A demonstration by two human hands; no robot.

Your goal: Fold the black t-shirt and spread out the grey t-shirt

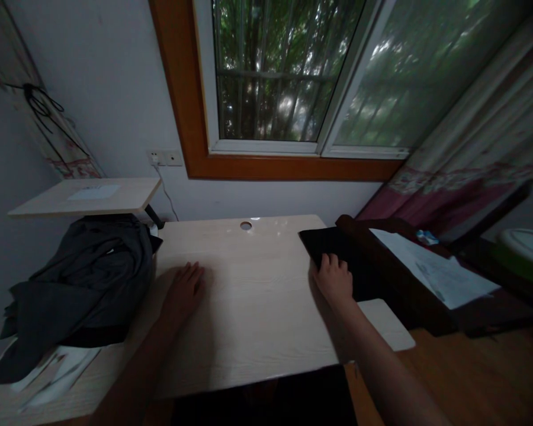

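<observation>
My left hand [185, 294] rests palm down on the pale wooden desk [257, 313], its fingers stretched toward the wall and nothing visible under them. Near the right end of the desk, my right hand [336, 283] lies on the left edge of a flat black sheet or pad [363, 266]. Its fingers point away from me, slightly bent and a little apart. What the black item is exactly, I cannot tell. Left of my left hand, a dark grey heap of cloth [89, 272] sits on the desk, under a small raised shelf [93, 195].
Papers [62, 373] stick out under the cloth. A cable hole [246, 226] is near the desk's back edge. To the right stands dark brown furniture [408, 284] with a white paper sheet [430, 269] on it. Behind are a window [284, 71], a wall socket [164, 158] and curtains [479, 118].
</observation>
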